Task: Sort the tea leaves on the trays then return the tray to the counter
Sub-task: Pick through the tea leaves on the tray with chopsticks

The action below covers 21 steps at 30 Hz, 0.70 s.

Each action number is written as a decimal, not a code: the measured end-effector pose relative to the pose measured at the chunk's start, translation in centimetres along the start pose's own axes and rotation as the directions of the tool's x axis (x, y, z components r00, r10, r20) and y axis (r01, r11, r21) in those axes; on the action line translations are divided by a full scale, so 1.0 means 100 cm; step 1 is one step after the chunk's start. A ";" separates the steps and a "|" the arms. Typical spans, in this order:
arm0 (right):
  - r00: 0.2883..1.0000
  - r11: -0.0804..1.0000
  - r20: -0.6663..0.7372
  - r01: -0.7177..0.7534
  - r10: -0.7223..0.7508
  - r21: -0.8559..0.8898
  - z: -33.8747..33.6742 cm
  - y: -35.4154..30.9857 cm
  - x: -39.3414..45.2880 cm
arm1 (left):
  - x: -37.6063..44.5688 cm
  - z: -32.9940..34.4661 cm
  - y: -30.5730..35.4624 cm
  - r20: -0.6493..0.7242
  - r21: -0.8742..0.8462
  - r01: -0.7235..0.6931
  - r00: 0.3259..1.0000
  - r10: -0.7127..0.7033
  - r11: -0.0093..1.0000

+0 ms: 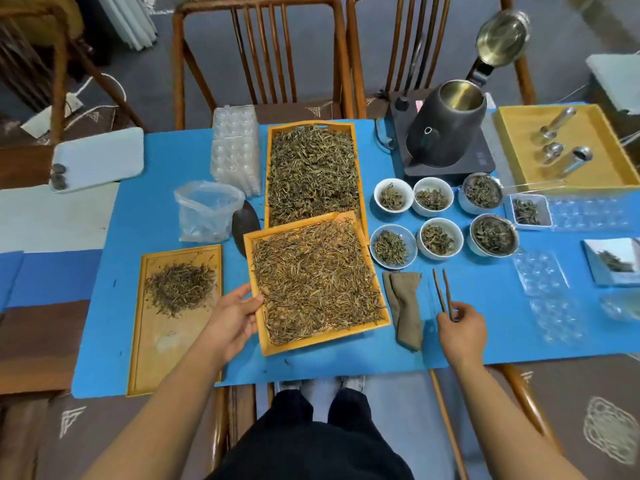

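A near orange tray (317, 342) full of brownish tea leaves sits tilted on the blue mat, its far edge resting over a second orange tray (356, 168) of greener leaves behind it. My left hand (235, 318) grips the near tray's left rim, thumb over the edge. A flat wooden tray (156, 348) to the left carries a small heap of sorted leaves (180, 287). My right hand (462, 329) pinches wooden tweezers (443, 292), tips pointing away, to the right of a folded brown cloth (405, 310).
Several white bowls of leaves (393, 195) stand right of the trays, with a dark kettle (446, 129) on a base behind them. A yellow tray (585, 181) with metal scoops is at far right. A clear bag (206, 209), plastic blister trays (235, 147) and wooden chairs (259, 60) surround the mat.
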State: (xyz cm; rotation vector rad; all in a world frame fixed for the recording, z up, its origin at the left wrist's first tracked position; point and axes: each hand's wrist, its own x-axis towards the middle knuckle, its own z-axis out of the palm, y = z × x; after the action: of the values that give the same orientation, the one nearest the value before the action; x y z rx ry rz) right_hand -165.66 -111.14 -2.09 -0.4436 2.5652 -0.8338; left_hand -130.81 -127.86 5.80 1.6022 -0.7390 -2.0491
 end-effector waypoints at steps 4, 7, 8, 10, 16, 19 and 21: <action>0.996 0.996 0.045 -0.073 0.075 -0.042 0.011 0.016 0.004 | -0.005 0.001 -0.002 -0.054 0.056 -0.005 0.998 0.008 0.998; 0.996 0.996 0.058 -0.065 0.068 -0.055 0.018 0.019 0.009 | -0.010 -0.002 -0.003 -0.036 0.058 -0.017 0.999 0.019 0.998; 0.996 0.996 0.066 -0.058 0.062 -0.061 0.019 0.019 0.012 | -0.011 -0.003 -0.003 -0.032 0.049 -0.021 0.999 0.023 0.999; 0.995 0.995 0.081 -0.052 0.060 -0.088 0.021 0.022 0.019 | -0.014 -0.006 -0.003 -0.036 0.034 -0.021 0.999 0.022 0.999; 0.988 0.977 0.111 -0.085 0.109 -0.197 0.020 0.022 0.028 | -0.017 -0.017 -0.003 -0.075 0.026 -0.028 0.997 0.030 0.999; 1.000 0.967 0.018 -0.011 0.016 -0.256 0.012 0.002 0.020 | -0.017 -0.022 0.001 -0.057 0.026 -0.038 0.998 0.040 0.999; 0.986 0.979 0.040 0.164 -0.160 -0.124 0.008 -0.024 0.012 | -0.016 -0.026 0.004 -0.042 0.022 -0.047 0.998 0.048 0.999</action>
State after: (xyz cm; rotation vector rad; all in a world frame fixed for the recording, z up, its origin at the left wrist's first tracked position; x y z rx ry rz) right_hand -165.90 -113.87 -1.51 -0.7067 2.5896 -0.7136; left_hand -127.94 -127.52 6.75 1.6193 -0.7777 -1.9741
